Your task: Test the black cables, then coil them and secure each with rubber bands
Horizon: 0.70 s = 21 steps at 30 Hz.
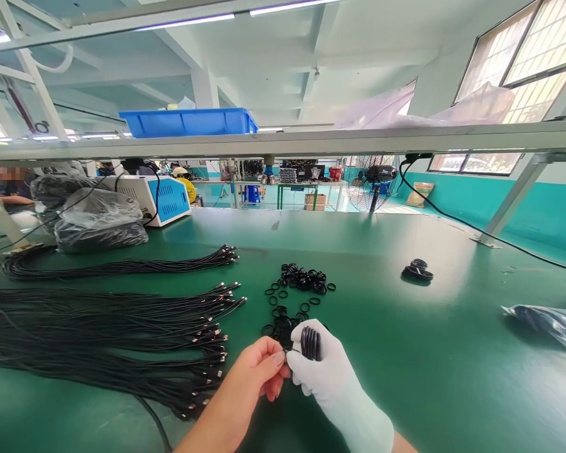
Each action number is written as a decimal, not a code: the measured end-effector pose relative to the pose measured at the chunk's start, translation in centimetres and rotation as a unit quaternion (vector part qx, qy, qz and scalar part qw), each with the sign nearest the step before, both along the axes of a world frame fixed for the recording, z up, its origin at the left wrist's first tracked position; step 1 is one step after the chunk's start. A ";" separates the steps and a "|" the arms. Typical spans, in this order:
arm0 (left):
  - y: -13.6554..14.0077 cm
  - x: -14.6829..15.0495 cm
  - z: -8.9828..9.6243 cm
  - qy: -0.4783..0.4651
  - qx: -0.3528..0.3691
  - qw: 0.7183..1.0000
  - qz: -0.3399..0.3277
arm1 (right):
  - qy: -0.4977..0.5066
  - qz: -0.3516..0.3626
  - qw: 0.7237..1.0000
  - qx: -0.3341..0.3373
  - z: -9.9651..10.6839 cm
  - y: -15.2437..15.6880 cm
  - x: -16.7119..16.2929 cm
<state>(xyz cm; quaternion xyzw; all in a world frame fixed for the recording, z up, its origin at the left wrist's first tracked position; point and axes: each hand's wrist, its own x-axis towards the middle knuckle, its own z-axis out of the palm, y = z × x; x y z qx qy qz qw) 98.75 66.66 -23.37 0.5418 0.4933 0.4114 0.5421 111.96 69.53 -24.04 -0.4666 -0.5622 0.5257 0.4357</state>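
Note:
My right hand (pixel 327 368), in a white glove, is closed around a tightly coiled black cable (pixel 310 344); the loops stand up between thumb and fingers. My bare left hand (pixel 259 371) meets it at the fingertips, thumb and index finger pinched together. What lies in that pinch is too small and hidden to make out. Just beyond both hands, small black rings (pixel 283 324) lie loose on the green table (pixel 368 314), and a larger heap of black rings (pixel 306 279) sits farther back.
Bundles of straight black cables (pixel 99 327) with metal plugs cover the left side. Two coiled cables (pixel 417 272) rest at the right, near a plastic bag (pixel 547 324). A blue-and-white machine (pixel 155 198) and bagged goods (pixel 99 220) stand back left. Overhead, a shelf (pixel 302 143) carries a blue tray (pixel 188 123).

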 end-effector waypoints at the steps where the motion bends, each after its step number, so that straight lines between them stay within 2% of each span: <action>1: -0.3 0.1 -0.1 -0.040 -0.011 0.999 0.004 | -0.024 -0.014 0.999 0.028 -0.2 -0.1 0.0; 3: -0.9 -0.2 -0.2 -0.081 -0.008 0.997 0.000 | -0.073 -0.037 0.993 0.084 -0.5 -0.2 0.1; 6: -1.6 -1.2 0.6 -0.091 0.014 0.994 -0.055 | -0.126 -0.034 0.983 0.130 -0.6 -0.6 0.2; 7: -1.7 -1.6 0.9 -0.054 0.027 0.996 -0.069 | -0.135 -0.027 0.981 0.137 -0.7 -0.7 0.1; 9: -1.7 -2.3 1.7 0.097 0.058 0.992 -0.063 | -0.152 -0.016 0.977 0.148 -0.7 -1.1 0.0; 12: -1.4 -3.0 2.9 0.334 0.107 0.935 -0.048 | -0.175 -0.008 0.971 0.160 -0.6 -1.6 -0.1; 14: -1.4 -3.2 3.9 0.414 0.133 0.897 -0.084 | -0.169 -0.001 0.973 0.155 -0.3 -1.7 0.0; 16: -1.6 -3.1 5.1 0.458 0.147 0.872 -0.092 | -0.137 0.008 0.981 0.136 0.1 -1.4 0.2; 17: -1.7 -3.1 5.6 0.469 0.141 0.868 -0.082 | -0.115 0.018 0.987 0.112 0.3 -1.3 0.3; 19: -1.9 -2.9 6.2 0.460 0.128 0.877 -0.051 | -0.065 0.047 0.996 0.038 0.6 -0.9 0.5; 21: -1.9 -2.8 6.2 0.404 0.123 0.905 -0.048 | -0.021 0.096 0.995 -0.033 0.5 -0.6 0.6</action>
